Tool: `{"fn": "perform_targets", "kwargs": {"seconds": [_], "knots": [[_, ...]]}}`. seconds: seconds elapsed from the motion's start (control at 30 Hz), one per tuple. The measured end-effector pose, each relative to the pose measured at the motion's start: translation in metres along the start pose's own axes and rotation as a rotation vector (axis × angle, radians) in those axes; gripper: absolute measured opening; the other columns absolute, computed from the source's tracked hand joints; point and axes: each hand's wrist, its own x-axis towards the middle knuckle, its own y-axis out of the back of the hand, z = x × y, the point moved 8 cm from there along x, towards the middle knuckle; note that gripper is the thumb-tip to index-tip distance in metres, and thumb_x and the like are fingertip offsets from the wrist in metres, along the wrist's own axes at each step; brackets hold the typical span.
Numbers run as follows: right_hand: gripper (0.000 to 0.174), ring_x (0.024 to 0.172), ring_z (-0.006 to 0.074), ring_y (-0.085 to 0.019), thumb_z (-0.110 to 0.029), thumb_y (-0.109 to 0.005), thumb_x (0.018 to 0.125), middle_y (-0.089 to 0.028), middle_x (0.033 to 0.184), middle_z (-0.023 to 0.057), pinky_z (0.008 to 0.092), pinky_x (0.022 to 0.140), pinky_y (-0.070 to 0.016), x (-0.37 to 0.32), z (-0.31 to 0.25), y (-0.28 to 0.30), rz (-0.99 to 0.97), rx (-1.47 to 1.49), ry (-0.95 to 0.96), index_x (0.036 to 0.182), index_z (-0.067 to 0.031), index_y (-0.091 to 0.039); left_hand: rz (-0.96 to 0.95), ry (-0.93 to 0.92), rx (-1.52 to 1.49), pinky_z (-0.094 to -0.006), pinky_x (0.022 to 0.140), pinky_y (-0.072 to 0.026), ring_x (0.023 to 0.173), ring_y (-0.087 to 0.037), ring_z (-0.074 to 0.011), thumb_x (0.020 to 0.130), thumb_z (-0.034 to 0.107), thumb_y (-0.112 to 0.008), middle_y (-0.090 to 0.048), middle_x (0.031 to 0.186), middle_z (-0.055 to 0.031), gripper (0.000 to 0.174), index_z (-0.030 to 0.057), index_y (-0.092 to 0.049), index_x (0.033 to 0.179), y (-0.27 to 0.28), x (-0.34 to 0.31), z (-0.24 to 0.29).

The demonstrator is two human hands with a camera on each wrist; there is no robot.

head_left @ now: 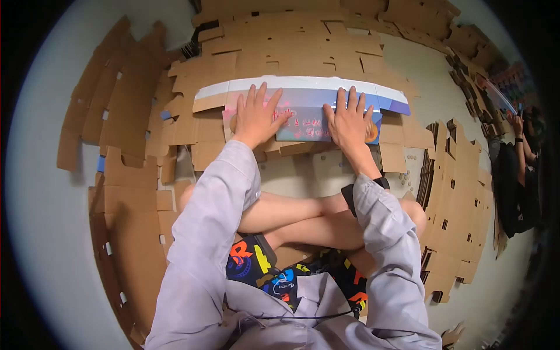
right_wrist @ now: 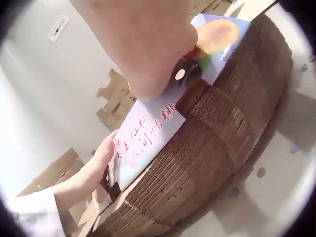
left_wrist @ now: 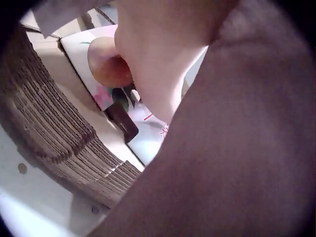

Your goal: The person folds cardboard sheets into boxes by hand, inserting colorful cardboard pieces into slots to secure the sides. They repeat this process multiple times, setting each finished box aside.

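Observation:
A printed cardboard box blank [head_left: 309, 99], pink to blue with red lettering and a white far strip, lies across a stack of brown corrugated sheets [right_wrist: 197, 153]. My left hand [head_left: 255, 119] rests on its left part, fingers straight and spread. On the right part lies my right hand [head_left: 351, 123], fingers pointing away from me. The right wrist view shows a printed peach [right_wrist: 219, 37] beside the right hand and the layered edges of the stack below. In the left wrist view another printed peach [left_wrist: 106, 64] shows, while the left fingers are hidden.
Flattened brown cardboard [head_left: 125, 216] lies on the left, with a further stack [head_left: 458, 198] on the right. More cardboard sheets [head_left: 291, 44] spread beyond the printed blank. Small round scraps [head_left: 408, 179] dot the floor. Another person [head_left: 516, 169] is at the far right.

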Motion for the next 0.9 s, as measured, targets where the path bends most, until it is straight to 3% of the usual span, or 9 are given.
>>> {"fn": "perform_targets", "kwargs": {"seconds": [0.2,0.37,0.43,0.57,0.6,0.7,0.73,0.83,0.9], "knots": [[0.056,0.127,0.0466,-0.036,-0.046,-0.047,0.091,-0.041,0.138,0.0229,0.0652,0.101,-0.0248,0.002,0.003,-0.036,-0.077,-0.021,-0.019,0.133,-0.009,-0.047,-0.048,0.076,-0.046,-0.0587,0.106,-0.021,0.135,-0.03,-0.0392,0.089,0.057,-0.047,-0.037,0.145,-0.0168,0.06,0.024,-0.043,0.139,-0.033,0.006,-0.005],[0.055,0.126,0.0469,-0.037,-0.045,-0.048,0.09,-0.042,0.137,0.0229,0.065,0.102,-0.0238,0.002,0.003,-0.035,-0.067,-0.017,-0.009,0.132,-0.0095,-0.048,-0.02,0.091,-0.066,-0.0577,0.106,-0.0208,0.134,-0.031,-0.0382,0.087,0.059,-0.047,-0.039,0.144,-0.0165,0.06,0.0242,-0.047,0.136,-0.028,0.006,-0.007],[0.055,0.126,0.0469,-0.036,-0.045,-0.049,0.09,-0.042,0.137,0.0227,0.065,0.102,-0.024,0.002,0.004,-0.031,-0.083,-0.004,0.001,0.132,-0.0092,-0.048,-0.018,0.113,-0.086,-0.056,0.106,-0.0213,0.134,-0.032,-0.0362,0.087,0.056,-0.05,-0.04,0.143,-0.0168,0.06,0.0203,-0.049,0.135,-0.021,0.005,-0.006],[0.048,0.113,0.0445,-0.047,-0.044,-0.052,0.087,-0.054,0.116,0.0223,0.0625,0.096,-0.03,-0.004,-0.003,-0.009,-0.079,-0.032,0.039,0.114,-0.0048,-0.058,-0.026,0.121,-0.123,-0.0533,0.106,-0.0252,0.131,-0.037,-0.034,0.086,0.053,-0.053,-0.046,0.139,-0.0165,0.059,0.0147,-0.052,0.131,-0.003,-0.008,0.001],[0.043,0.1,0.0397,-0.051,-0.043,-0.055,0.085,-0.055,0.102,0.0195,0.0586,0.092,-0.0335,0.0,-0.003,-0.004,-0.178,0.04,0.031,0.101,-0.0033,-0.061,-0.038,0.114,-0.135,-0.0534,0.105,-0.0263,0.131,-0.038,-0.0339,0.086,0.053,-0.053,-0.046,0.138,-0.0164,0.059,0.0147,-0.053,0.13,-0.001,-0.012,0.002],[0.04,0.092,0.0354,-0.051,-0.042,-0.056,0.083,-0.054,0.096,0.017,0.0563,0.089,-0.0351,0.001,0.003,0.0,-0.048,0.079,0.04,0.093,-0.0033,-0.061,-0.089,0.199,-0.28,-0.0535,0.102,-0.0292,0.128,-0.042,-0.0346,0.086,0.052,-0.054,-0.047,0.137,-0.0164,0.057,0.0141,-0.054,0.129,-0.007,-0.013,-0.006],[0.044,0.102,0.0361,-0.051,-0.044,-0.055,0.084,-0.055,0.106,0.0208,0.0571,0.093,-0.0329,-0.001,0.003,-0.003,-0.118,0.067,-0.008,0.103,-0.0043,-0.061,-0.109,0.246,-0.346,-0.0536,0.101,-0.0301,0.127,-0.043,-0.035,0.086,0.052,-0.054,-0.048,0.136,-0.0165,0.056,0.0138,-0.054,0.128,-0.011,-0.009,-0.011],[0.05,0.116,0.0374,-0.047,-0.045,-0.052,0.086,-0.051,0.122,0.0232,0.058,0.099,-0.0288,-0.005,0.005,-0.015,0.047,-0.021,0.035,0.118,-0.0075,-0.058,-0.126,0.292,-0.363,-0.0544,0.098,-0.0314,0.128,-0.041,-0.0345,0.087,0.052,-0.052,-0.047,0.137,-0.0157,0.056,0.0149,-0.053,0.129,-0.024,0.001,-0.012],[0.053,0.127,0.038,-0.04,-0.046,-0.048,0.089,-0.044,0.136,0.0218,0.0585,0.104,-0.0243,-0.005,0.01,-0.034,-0.07,-0.079,-0.023,0.129,-0.0129,-0.052,0.147,0.176,-0.087,-0.0556,0.098,-0.0308,0.13,-0.038,-0.0348,0.089,0.052,-0.048,-0.045,0.139,-0.0147,0.056,0.0173,-0.052,0.132,-0.006,-0.001,0.003]]}}
